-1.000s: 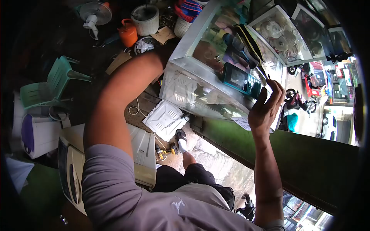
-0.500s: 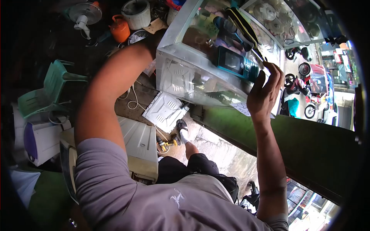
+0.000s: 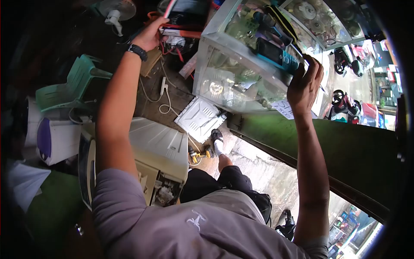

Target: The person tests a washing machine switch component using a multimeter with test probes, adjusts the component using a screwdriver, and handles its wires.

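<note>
My left hand point(image 3: 150, 36) is raised at the upper left, a dark watch point(image 3: 137, 52) on its wrist. Its fingers are closed at the lower end of a thin red-and-white strip point(image 3: 170, 8), which runs out of the top of the view. My right hand point(image 3: 305, 86) rests at the near right edge of a glass display case point(image 3: 235, 56), with curled fingers about a thin rod point(image 3: 297, 49) whose kind I cannot make out. Close to these fingers, a teal device with a dark screen point(image 3: 276, 56) lies on the case. Behind it lies a black-and-yellow pouch point(image 3: 282, 23).
A white vented panel point(image 3: 199, 117), a yellow power drill point(image 3: 198, 154) and a pale cable point(image 3: 164, 93) lie on the floor. A green plastic chair point(image 3: 71, 82) and a large beige appliance point(image 3: 155, 142) stand left. The green counter side point(image 3: 276, 134) runs along the right.
My left hand, hidden behind the case before, has swung up and left into view at the red-and-white strip. My right hand stays by the teal device while the whole view has shifted.
</note>
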Demonstrator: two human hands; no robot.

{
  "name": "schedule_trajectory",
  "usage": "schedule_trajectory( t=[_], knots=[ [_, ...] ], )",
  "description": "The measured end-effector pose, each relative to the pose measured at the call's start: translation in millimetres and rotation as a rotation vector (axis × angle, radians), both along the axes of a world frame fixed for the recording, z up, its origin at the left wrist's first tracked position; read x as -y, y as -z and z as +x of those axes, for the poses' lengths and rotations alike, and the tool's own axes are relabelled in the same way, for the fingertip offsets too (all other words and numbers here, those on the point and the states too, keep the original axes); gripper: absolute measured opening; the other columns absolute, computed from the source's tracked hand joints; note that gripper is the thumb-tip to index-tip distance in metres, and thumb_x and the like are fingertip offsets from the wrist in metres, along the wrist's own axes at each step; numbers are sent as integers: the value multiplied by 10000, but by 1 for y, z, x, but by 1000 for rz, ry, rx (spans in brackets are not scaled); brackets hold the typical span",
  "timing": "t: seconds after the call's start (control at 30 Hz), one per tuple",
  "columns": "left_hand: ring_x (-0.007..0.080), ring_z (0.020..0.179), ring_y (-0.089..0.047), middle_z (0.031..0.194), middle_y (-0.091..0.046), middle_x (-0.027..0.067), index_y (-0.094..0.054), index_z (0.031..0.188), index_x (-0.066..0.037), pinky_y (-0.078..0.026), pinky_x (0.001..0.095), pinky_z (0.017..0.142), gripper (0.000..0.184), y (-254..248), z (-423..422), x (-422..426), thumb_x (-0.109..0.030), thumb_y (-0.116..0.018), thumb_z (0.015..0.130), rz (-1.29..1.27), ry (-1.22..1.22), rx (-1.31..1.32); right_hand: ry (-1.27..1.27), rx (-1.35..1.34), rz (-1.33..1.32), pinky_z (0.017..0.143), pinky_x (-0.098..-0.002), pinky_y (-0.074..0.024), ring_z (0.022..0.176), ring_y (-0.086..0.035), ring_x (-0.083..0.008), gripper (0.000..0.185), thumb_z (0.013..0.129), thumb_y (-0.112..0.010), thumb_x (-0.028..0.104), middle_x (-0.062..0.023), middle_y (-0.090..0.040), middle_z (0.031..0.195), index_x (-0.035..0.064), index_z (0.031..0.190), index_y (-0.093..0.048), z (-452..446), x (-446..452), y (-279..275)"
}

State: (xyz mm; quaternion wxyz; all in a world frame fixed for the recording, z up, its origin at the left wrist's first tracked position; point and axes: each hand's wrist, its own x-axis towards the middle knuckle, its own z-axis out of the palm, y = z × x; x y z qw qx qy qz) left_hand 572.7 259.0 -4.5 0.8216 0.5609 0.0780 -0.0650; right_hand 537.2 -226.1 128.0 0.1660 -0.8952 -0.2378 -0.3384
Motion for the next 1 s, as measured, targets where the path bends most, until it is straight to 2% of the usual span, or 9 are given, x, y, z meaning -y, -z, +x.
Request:
schedule_trajectory(
  t=[0.27, 0.5, 0.57, 0.63, 0.67, 0.73, 0.83, 0.93, 1.0],
  knots=[
    [130, 761, -643, 915, -692, -13, -658, 1064, -122, -527, 293, 680, 219, -48, -192, 11, -331, -682, 1002, -60, -269, 70, -23, 58, 22, 1005, -522, -423, 1158, -528, -462, 335, 973, -587, 63, -244, -588, 1188, 27, 1305, -565, -7, -3, -1],
    [129, 673, -655, 942, -708, 34, -622, 1145, -95, -542, 303, 557, 247, -145, -408, 203, -320, -567, 1062, -194, -671, 12, -44, 0, 28, 1034, -571, -395, 1203, -493, -480, 342, 1009, -533, 173, -277, -533, 1230, 39, 1323, -553, -8, 5, 3],
    [138, 758, -633, 1005, -611, 35, -610, 1194, -47, -540, 323, 601, 269, -149, -470, 252, -272, -543, 1063, -185, -589, -44, -62, 141, -153, 1012, -587, -403, 1201, -493, -487, 360, 1037, -516, 249, -275, -540, 1226, 38, 1328, -548, 14, 19, 13],
    [148, 881, -626, 1036, -574, 32, -601, 1220, -47, -545, 336, 749, 265, -164, -518, 297, -247, -521, 1066, 250, -669, 1, -107, 67, -30, 1001, -583, -414, 1171, -509, -492, 378, 1027, -551, 278, -266, -550, 1224, 30, 1312, -543, 13, 18, 12],
    [155, 949, -615, 1074, -573, 37, -596, 1253, -50, -522, 341, 833, 276, -153, -539, 324, -234, -513, 1065, -5, -707, -26, -142, 61, 21, 991, -585, -413, 1161, -511, -476, 382, 1011, -581, 290, -254, -575, 1224, 29, 1290, -556, 13, 18, 13],
    [151, 1308, -555, 1461, -568, 77, -395, 1567, -35, -446, 352, 1102, 569, -129, -579, 352, -201, -503, 1034, -219, -649, -60, -177, 21, 18, 971, -584, -416, 1146, -520, -449, 392, 990, -625, 332, -235, -613, 1210, 50, 1257, -578, 31, 29, 17],
    [164, 1313, -561, 1462, -566, 81, -406, 1560, -37, -455, 358, 1101, 561, -111, -618, 385, -193, -501, 1030, -421, -826, -29, -119, 105, -73, 884, -564, -460, 1056, -590, -425, 353, 976, -667, 420, -230, -644, 1099, 154, 1207, -639, 32, 28, 10],
    [183, 1281, -599, 1419, -601, 91, -439, 1527, -43, -494, 363, 1071, 517, -83, -656, 397, -165, -502, 1029, -257, -949, -79, -50, 255, -117, 797, -533, -479, 960, -600, -412, 401, 971, -696, 433, -220, -651, 1041, 106, 1195, -637, 23, 15, -15],
    [193, 1245, -629, 1378, -628, 98, -451, 1511, -50, -527, 358, 1026, 490, -57, -675, 406, -136, -507, 1031, -286, -1049, -112, -234, 265, -14, 829, -536, -500, 986, -609, -415, 299, 978, -709, 304, -198, -662, 1029, 81, 1170, -653, -26, -7, -43]
  ],
)
